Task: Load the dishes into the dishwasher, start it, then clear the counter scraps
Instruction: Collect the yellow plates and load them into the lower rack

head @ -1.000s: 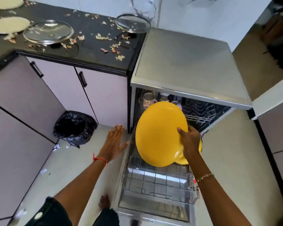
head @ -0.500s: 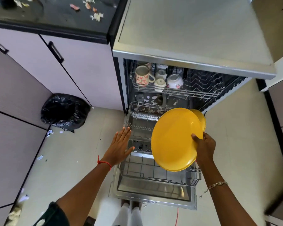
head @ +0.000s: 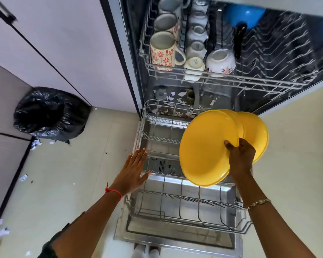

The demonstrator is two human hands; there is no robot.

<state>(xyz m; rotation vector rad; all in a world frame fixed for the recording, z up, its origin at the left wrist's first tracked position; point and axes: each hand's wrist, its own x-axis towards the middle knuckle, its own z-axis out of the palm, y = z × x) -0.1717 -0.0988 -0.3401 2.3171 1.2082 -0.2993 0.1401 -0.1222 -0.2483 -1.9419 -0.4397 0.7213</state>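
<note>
My right hand [head: 241,157] grips a small stack of yellow plates [head: 203,148] by their edges, fanned apart and tilted above the pulled-out lower rack [head: 186,200] of the open dishwasher. That rack's wires hold no dishes where I can see them. My left hand [head: 133,173] is flat with straight fingers at the rack's left rim, holding nothing. The upper rack [head: 231,79] carries flowered mugs [head: 161,51], small white cups [head: 195,47], a white bowl [head: 220,61] and a blue bowl [head: 244,13] at the back.
A bin lined with a black bag [head: 48,112] stands on the floor to the left, against pale cabinets [head: 50,41]. Paper scraps lie on the floor tiles [head: 23,177] and on the dishwasher's bottom [head: 177,105]. The open door [head: 175,235] lies in front of my feet.
The view has tipped down and closer to the dishwasher; the counter has left the frame. My right hand has lowered the plates over the lower rack, and they have fanned apart.
</note>
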